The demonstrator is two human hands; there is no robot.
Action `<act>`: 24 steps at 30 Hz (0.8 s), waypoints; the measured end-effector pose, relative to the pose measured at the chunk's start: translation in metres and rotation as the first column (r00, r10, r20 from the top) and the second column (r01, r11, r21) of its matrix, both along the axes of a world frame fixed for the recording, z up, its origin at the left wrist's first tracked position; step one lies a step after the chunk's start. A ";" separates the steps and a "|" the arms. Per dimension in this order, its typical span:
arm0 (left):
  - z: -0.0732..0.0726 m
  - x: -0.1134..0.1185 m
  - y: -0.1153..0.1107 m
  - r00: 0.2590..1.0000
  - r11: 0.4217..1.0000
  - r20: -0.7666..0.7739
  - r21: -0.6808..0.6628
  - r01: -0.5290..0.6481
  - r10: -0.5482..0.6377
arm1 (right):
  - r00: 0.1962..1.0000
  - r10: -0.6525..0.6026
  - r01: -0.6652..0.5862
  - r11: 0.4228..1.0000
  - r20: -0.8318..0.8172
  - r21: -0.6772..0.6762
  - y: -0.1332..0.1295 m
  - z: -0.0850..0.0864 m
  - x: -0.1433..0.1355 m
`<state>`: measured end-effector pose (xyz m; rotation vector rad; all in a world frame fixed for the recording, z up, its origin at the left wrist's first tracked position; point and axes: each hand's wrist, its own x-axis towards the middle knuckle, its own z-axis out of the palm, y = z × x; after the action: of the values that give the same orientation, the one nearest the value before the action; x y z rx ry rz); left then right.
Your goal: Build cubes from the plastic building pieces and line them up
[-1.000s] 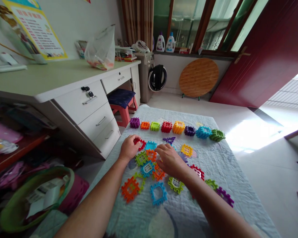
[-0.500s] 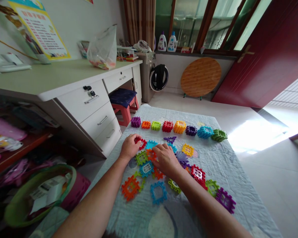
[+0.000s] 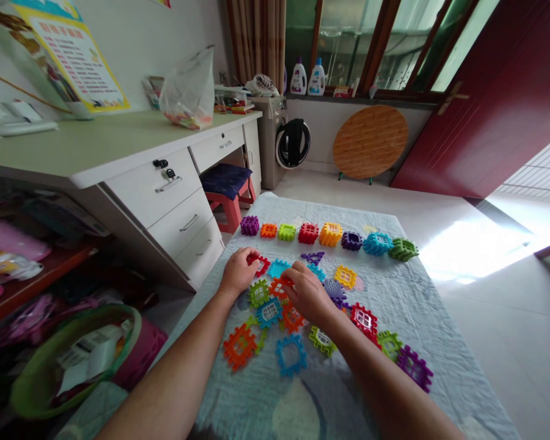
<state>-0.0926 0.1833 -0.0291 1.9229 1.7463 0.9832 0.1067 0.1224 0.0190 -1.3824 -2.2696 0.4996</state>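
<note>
My left hand [image 3: 239,270] is closed at the left side of the spread pieces, its fingers curled at the edge of a red toy building panel [image 3: 263,266]. My right hand [image 3: 308,292] pinches an orange toy building panel [image 3: 278,288], whose right part its fingers cover. Just beyond lies a light blue panel [image 3: 278,268]. Nearer me are a green panel [image 3: 259,294], a blue window panel [image 3: 269,312] and another orange panel [image 3: 292,318], partly under my right hand.
Sorted stacks stand along the table's far side, from a purple stack [image 3: 250,225] to a dark green stack [image 3: 404,249]. Loose panels, including a red one [image 3: 363,319] and a purple one [image 3: 415,368], lie right of my forearm. A desk [image 3: 132,140] stands left.
My right hand has shifted slightly up and its fingers have drawn together at the orange panel, uncovering more of the pieces below. My left hand stays nearly still.
</note>
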 end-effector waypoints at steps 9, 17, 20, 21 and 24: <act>0.002 0.002 -0.001 1.000 1.000 0.006 0.009 0.003 -0.004 | 0.986 -0.111 0.088 0.981 -0.122 -0.175 0.023 0.014 0.055; 0.000 0.001 0.000 1.000 1.000 0.013 -0.004 0.014 -0.014 | 0.967 -0.122 0.128 0.992 0.226 -0.013 0.023 0.007 0.056; 0.000 0.001 0.000 1.000 1.000 0.009 -0.010 0.007 -0.006 | 0.949 -0.068 0.091 0.994 0.307 -0.062 0.020 0.007 0.051; 0.001 0.001 -0.001 1.000 1.000 0.008 -0.010 0.004 -0.004 | 0.946 -0.057 0.085 0.993 0.320 -0.076 0.019 0.007 0.050; 0.000 0.001 0.000 1.000 1.000 0.005 -0.007 0.004 -0.004 | 0.954 -0.042 0.073 0.993 0.296 -0.094 0.019 0.005 0.049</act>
<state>-0.0921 0.1829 -0.0287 1.9174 1.7403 0.9779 0.1556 0.1409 0.0240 -1.6671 -2.4557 0.4210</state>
